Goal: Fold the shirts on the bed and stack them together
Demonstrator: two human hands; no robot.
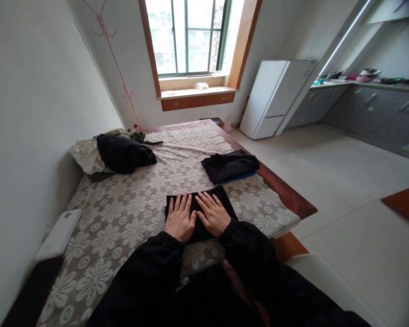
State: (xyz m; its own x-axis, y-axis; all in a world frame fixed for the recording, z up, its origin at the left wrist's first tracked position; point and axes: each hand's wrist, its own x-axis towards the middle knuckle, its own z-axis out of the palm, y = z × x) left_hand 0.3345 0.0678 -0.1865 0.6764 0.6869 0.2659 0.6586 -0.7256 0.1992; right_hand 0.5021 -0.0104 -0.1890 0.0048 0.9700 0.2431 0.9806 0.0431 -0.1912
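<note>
A folded black garment (221, 200) lies on the flower-patterned bedspread (139, 200) in front of me. My left hand (180, 219) rests flat on its left half, fingers stretched out and close together. My right hand (212, 213) lies flat beside it on the middle of the garment, fingers spread. The two hands touch side by side. Both arms wear black sleeves. Neither hand grips anything.
A second folded black stack (230, 165) on something blue sits farther right on the bed. A heap of unfolded clothes (117, 150) lies at the far left. A white flat object (59, 234) sits by the wall. Tiled floor, white fridge (276, 97) and kitchen counter are to the right.
</note>
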